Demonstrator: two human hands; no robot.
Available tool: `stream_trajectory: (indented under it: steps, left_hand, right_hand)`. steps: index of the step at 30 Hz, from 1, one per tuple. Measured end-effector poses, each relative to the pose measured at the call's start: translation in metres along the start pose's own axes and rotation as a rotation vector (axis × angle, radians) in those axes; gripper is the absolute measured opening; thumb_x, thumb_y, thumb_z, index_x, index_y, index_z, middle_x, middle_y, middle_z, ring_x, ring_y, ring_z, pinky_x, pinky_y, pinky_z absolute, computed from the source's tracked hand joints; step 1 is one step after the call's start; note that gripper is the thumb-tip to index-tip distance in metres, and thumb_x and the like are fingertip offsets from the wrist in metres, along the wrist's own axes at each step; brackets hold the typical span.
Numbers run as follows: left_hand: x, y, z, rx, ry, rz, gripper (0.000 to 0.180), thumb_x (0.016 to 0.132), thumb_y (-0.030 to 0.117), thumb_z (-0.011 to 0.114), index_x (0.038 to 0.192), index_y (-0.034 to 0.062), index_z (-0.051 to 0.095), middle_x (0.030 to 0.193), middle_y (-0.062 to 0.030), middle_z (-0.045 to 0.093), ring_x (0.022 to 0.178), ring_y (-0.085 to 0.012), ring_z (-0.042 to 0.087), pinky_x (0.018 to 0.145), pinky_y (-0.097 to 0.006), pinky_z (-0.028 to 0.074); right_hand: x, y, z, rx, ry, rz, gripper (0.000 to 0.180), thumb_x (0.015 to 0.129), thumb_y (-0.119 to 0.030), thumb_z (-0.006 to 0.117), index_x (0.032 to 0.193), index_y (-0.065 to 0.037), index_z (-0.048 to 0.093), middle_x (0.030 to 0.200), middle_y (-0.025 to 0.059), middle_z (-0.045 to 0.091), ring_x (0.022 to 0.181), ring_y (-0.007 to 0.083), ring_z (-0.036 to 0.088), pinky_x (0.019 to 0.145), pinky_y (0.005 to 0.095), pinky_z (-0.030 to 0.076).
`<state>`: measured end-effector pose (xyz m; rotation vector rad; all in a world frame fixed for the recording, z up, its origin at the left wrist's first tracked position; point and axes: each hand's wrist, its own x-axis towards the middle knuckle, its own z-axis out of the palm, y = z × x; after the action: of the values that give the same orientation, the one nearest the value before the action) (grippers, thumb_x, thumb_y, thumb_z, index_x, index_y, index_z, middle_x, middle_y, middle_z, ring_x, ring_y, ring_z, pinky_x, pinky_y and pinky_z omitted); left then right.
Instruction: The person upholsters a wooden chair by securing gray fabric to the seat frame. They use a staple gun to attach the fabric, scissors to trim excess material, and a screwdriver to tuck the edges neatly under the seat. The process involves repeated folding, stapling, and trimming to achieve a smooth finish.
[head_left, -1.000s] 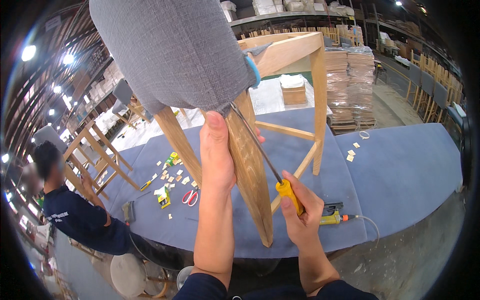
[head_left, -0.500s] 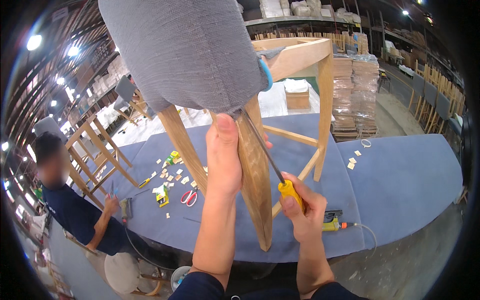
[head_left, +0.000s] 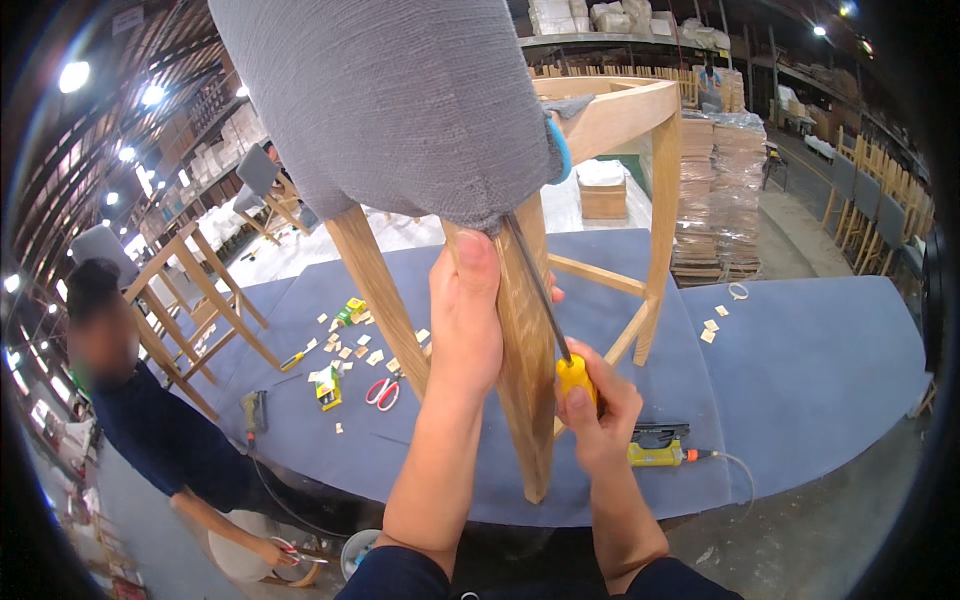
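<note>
The screwdriver-like tool [head_left: 575, 372] has a chunky yellow handle and a long, thin, dark metal shaft; it sits in front of the person, over the desk [head_left: 810, 370], alongside a pale wooden leg [head_left: 527, 390] of a chair [head_left: 390, 110] covered above in grey woven fabric. The right hand [head_left: 600, 408] is closed around the handle, and the left hand [head_left: 467, 315] grips the leg just under the fabric, thumb up against the hem. The desk's rounded near edge runs below the leg's foot and past both forearms. A yellow-green air tool [head_left: 657, 455] lies just beside the right hand, near that edge, while the desk stretches widely on the right, giving room that way; on the left, red-handled scissors [head_left: 382, 393] and scattered wood chips [head_left: 375, 357] lie nearer the left forearm. The tool's long axis slants from the handle at lower right to the upper left, its working end pointing up at the fabric's lower corner; whether the tip is tucked beneath cannot be told.
</note>
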<state>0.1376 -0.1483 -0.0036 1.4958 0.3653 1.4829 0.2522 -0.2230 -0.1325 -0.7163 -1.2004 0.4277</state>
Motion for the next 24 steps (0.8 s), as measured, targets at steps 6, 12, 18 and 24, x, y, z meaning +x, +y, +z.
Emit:
stream_trajectory:
  steps: [6,12,18,24]
  left_hand:
    - [-0.054,-0.044,0.006,0.524,0.356,0.549,0.053,0.106,0.044,0.052,0.127,-0.0033,0.062,0.135,-0.0218,0.055,0.131,-0.0308,0.054,0.106,-0.042,0.047]
    - [-0.146,-0.052,-0.005,0.478,0.082,0.387,0.039,0.106,0.03,0.057,0.132,0.0012,0.059,0.126,-0.0223,0.057,0.125,-0.0344,0.054,0.109,-0.049,0.042]
    - [-0.138,-0.045,-0.038,-0.108,0.165,0.088,0.038,0.112,0.027,0.051,0.142,0.003,0.046,0.095,-0.0126,0.059,0.069,-0.0162,0.061,0.063,-0.032,0.054]
    - [-0.127,-0.051,-0.053,0.35,0.125,0.266,0.032,0.103,0.016,0.066,0.126,-0.0064,0.066,0.086,-0.0083,0.066,0.066,-0.01,0.057,0.058,-0.024,0.044]
  right_hand:
    - [-0.036,-0.024,0.006,0.266,0.134,0.291,0.086,0.107,-0.056,0.049,0.168,-0.004,0.016,0.08,0.0065,0.063,0.064,0.0065,0.052,0.052,0.0229,0.036]
    - [-0.033,-0.056,0.018,0.14,-0.091,0.283,0.076,0.105,-0.037,0.051,0.166,-0.003,0.02,0.114,0.0173,0.067,0.101,0.0249,0.066,0.092,0.0356,0.051]
    - [0.019,-0.054,0.01,-0.49,0.2,-0.251,0.07,0.099,-0.022,0.066,0.158,0.001,0.036,0.125,0.0178,0.064,0.111,0.0242,0.063,0.1,0.0383,0.048]
    - [0.119,-0.081,0.045,0.026,-0.03,-0.096,0.088,0.106,-0.041,0.059,0.168,-0.001,0.01,0.156,0.0231,0.043,0.143,0.0276,0.045,0.119,0.0399,0.033]
